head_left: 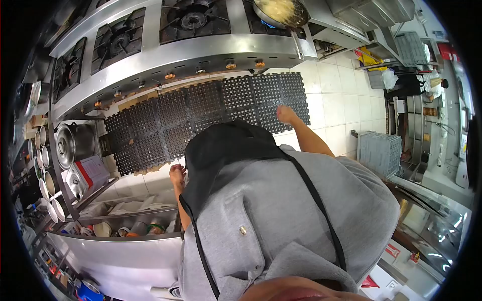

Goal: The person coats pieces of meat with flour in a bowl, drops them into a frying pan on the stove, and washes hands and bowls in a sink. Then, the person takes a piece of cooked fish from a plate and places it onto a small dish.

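My left hand point(177, 173) hangs at the left side of my black apron point(228, 143), its fingers loosely curled and apart, with nothing seen in it. On the other side, my right hand point(286, 115) is held over the black rubber mat point(236, 95), closed, with nothing visible in it. A frying pan point(300, 17) with pale yellow food point(277, 10) sits over a blue flame at the upper right of the stove point(201, 50). Its handle point(297, 46) points toward the stove's front edge. Neither hand touches the pan.
At the left stand a lidded steel pot point(75, 143) and a metal-and-red container point(90, 175) on a rack. Below them is a steel counter point(120, 261) with tubs. Grey crates point(379, 153) stand on the tiled floor point(336, 108) at the right, near shelving.
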Demonstrator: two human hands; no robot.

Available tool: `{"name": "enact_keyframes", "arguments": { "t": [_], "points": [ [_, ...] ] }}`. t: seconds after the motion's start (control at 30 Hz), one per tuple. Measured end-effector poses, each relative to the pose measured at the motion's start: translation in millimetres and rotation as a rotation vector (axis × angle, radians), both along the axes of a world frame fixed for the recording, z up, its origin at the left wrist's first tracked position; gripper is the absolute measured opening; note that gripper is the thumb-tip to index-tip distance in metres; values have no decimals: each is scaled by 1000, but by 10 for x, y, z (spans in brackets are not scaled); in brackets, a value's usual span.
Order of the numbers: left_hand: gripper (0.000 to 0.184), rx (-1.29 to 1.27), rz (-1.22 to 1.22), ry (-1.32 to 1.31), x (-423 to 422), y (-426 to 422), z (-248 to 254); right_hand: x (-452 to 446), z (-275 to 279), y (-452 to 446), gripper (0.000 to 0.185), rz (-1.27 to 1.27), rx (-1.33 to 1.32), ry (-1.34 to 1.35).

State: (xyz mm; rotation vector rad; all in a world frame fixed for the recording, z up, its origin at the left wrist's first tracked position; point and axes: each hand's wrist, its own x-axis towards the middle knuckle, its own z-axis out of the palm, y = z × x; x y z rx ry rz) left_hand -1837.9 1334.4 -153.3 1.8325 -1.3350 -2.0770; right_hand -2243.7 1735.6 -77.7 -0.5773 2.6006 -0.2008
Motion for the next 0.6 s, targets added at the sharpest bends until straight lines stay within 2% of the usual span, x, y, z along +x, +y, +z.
{"name": "enact_keyframes", "arguments": {
  "t": [0.07,0.13,0.17,0.23,0.37,0.43,0.47,0.5,0.57,0.6],
  "points": [
    [13,-117,-214,-90,177,110,-193,-40,209,-209,12,19,-14,30],
    [14,-174,-353,-124,402,259,-381,-55,439,-440,15,-173,110,-335],
    [14,-167,-366,-120,535,345,-431,-71,402,-489,15,-167,108,-330],
    [15,-138,-349,-112,700,493,-476,-85,212,-526,19,75,65,-211],
    [17,-107,-292,-100,890,633,-491,-13,37,-751,22,106,156,-97],
    [17,-103,-257,-96,959,660,-469,71,-121,-896,23,155,-71,-19],
    [18,-105,-241,-93,980,677,-458,51,-150,-909,25,81,14,-234],
    [18,-105,-224,-90,1010,693,-460,106,158,-1088,26,6,121,-431],
    [19,-117,-183,-82,1058,717,-442,130,193,-1259,26,196,245,-396],
    [20,-128,-160,-76,1082,734,-438,140,248,-1316,26,255,218,-365]
  ]
}}
